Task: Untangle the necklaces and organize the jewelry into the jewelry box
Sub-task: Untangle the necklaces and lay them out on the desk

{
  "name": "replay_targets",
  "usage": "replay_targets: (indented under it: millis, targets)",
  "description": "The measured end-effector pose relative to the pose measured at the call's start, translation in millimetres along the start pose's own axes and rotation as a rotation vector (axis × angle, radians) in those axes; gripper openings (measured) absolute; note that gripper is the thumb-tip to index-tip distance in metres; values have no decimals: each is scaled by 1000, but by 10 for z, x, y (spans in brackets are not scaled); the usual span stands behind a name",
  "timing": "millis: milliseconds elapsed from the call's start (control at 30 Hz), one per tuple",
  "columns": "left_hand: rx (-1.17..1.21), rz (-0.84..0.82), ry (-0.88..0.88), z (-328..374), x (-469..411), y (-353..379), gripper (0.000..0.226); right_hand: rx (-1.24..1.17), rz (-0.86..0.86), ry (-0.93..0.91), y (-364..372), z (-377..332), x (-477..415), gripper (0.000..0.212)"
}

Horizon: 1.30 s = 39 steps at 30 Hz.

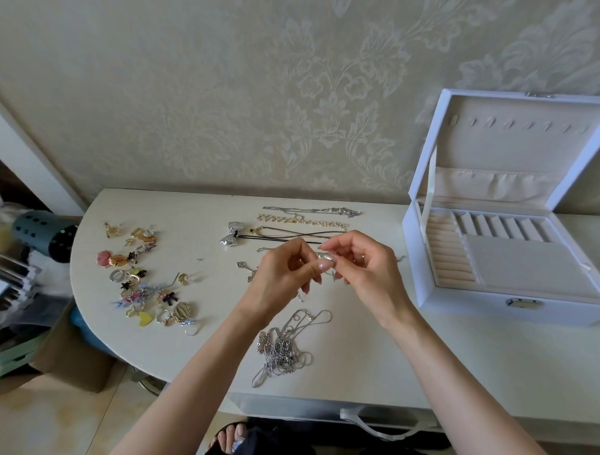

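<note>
**Left hand (283, 274), right hand (365, 268) pinch a small silver piece (326, 262)**

Nearest, the tangled necklaces (284, 349) sit heaped on the tabletop (349, 348), right below those curled fingers. Off left, loose earrings and rings (136, 294). Beyond, straightened necklaces (302, 222) lie in rows; far right, the jewelry box (476, 308) stands open.

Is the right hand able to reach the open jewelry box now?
Probably yes: the jewelry box stands open beside the right hand, with nothing standing between, though it pinches a small silver piece.
</note>
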<state>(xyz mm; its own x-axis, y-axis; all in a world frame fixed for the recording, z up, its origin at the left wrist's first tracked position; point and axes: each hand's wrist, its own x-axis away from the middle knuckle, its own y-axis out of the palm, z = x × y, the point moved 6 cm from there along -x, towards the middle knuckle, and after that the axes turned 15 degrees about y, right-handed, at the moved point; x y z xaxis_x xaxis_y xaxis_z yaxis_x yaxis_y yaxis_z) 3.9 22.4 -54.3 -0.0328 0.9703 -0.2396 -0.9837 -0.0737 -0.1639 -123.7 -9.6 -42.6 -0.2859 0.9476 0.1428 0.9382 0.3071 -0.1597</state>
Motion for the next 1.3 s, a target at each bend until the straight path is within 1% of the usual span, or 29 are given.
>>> replay_targets:
  millis: [233, 333, 467, 567, 700, 833, 933, 1033, 1167, 1300]
  targets:
    - [28, 2, -22, 1, -6, 3, 18, 2, 2, 3, 1, 6, -6, 14]
    - [52, 8, -32, 12, -6, -1, 14, -3, 34, 0, -25, 12, -17, 15]
    - [59, -27, -34, 26, 20, 22, 10, -20, 84, -23, -56, 6, -14, 19]
    - [31, -65, -29, 10, 21, 42, 9, -61, 111, -31, -87, -14, -2, 22]
    - [-11, -81, -38, -45, 26, 25, 10, -81, 123, -38, -111, -12, 3, 21]
    - [-32, -77, -46, -59, 29, 22, 9, -98, 153, -54, -138, -20, 12, 19]
    - [-40, -52, -52, -55, 27, 13, 8, -107, 167, -70, -159, -30, 14, 22]
    - [-28, -24, -58, -61, 20, 0, 11, -68, 140, -55, -146, -12, -6, 24]
    - [-3, -28, -41, -57, 18, 11, 19, 6, 83, -9, -100, 51, -34, 27]
    - [14, -17, -48, -66, 18, 14, 23, 22, -5, 37, -23, 62, -29, 20]
